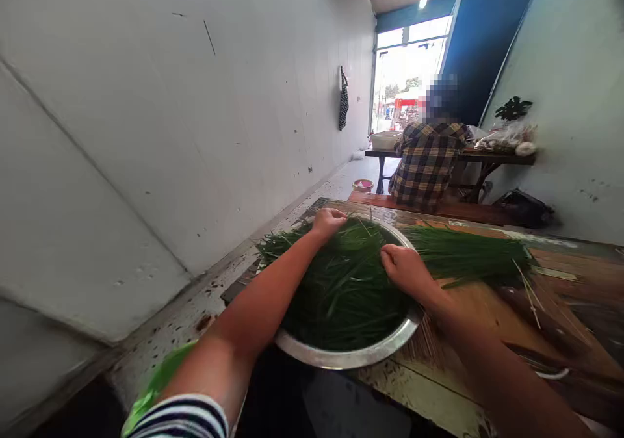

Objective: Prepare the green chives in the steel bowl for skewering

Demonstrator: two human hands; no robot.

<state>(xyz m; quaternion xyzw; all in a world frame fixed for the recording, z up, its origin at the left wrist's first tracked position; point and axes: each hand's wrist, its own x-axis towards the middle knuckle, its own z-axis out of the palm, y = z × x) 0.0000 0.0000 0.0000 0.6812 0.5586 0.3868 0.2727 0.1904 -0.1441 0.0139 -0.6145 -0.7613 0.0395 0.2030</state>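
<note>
A wide metal basin full of long, thin green chives sits in front of me. My left hand is over its far left rim, fingertips pinched on chive strands. At the right side of the basin my right hand is closed with the fingers curled in, also at the chives; its grip is partly hidden. Blurred green strands stretch between the two hands. More chives lie beside the basin at the left, and a thick bundle of chives is on the table at the right.
Thin wooden sticks lie by the basin's right edge on the wooden table. A person in a plaid shirt sits ahead at another table. A white wall runs along the left. A red bucket stands on the floor.
</note>
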